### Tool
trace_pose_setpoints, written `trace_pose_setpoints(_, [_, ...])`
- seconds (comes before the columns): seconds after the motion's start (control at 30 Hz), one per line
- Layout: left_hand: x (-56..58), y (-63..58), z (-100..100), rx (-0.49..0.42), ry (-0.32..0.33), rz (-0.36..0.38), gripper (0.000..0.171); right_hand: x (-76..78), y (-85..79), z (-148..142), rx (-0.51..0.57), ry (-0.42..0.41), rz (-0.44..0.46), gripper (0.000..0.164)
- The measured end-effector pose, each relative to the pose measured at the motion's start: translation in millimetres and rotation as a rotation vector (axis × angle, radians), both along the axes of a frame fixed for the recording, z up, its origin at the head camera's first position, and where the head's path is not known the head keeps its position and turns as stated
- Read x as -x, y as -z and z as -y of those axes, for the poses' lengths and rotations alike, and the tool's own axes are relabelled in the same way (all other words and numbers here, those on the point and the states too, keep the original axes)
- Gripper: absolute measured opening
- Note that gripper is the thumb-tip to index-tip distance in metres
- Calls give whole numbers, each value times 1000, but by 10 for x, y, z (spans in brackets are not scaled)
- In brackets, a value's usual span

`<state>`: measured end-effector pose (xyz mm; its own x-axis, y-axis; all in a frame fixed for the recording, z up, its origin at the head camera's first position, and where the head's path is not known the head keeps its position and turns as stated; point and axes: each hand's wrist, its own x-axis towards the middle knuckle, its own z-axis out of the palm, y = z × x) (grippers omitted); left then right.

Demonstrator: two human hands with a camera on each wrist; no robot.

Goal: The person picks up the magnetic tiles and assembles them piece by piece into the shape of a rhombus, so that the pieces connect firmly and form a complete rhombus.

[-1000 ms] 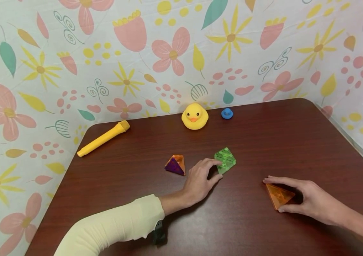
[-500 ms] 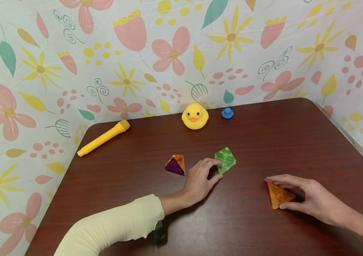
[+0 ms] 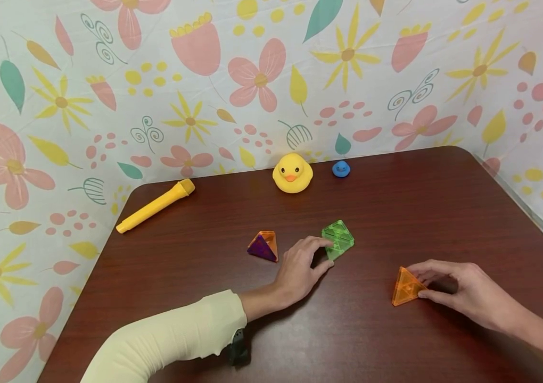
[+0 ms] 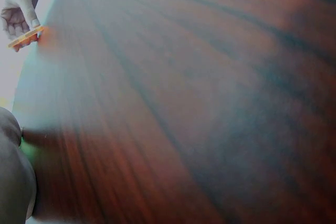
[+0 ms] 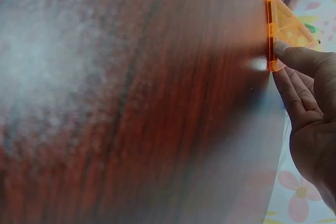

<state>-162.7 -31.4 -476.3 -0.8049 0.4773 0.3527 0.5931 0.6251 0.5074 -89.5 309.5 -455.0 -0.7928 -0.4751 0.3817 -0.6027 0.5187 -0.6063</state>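
My left hand (image 3: 300, 268) rests at the table's middle, fingertips and thumb on a translucent green magnetic tile piece (image 3: 340, 238) that lies flat; it hides part of the near edge. The right hand (image 3: 463, 290) pinches an orange triangular magnetic tile (image 3: 405, 288) by its right corner, thumb on the near side. In the right wrist view this orange tile (image 5: 291, 29) stands up on its edge between thumb and fingers. To the left of my left hand sits a small purple and orange tile pyramid (image 3: 263, 248).
A yellow toy microphone (image 3: 154, 206) lies at the back left. Along the back edge stand a yellow rubber duck (image 3: 293, 174) and a little blue duck (image 3: 341, 169). The brown table (image 3: 348, 330) meets a flowered cloth (image 3: 257, 127) behind.
The right hand has turned the orange tile from lying nearly flat to upright and shifted its grip to one corner. My left hand and the green piece stay put.
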Motion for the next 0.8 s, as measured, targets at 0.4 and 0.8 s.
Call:
trace_pose_setpoints(0.4, [1, -8, 4, 5, 2, 13, 39, 14, -12, -16, 24, 28, 13, 60])
trace_pose_setpoints(0.8, [-3, -14, 5, 4, 1, 8, 39, 47, -51, -18, 37, 14, -7, 56])
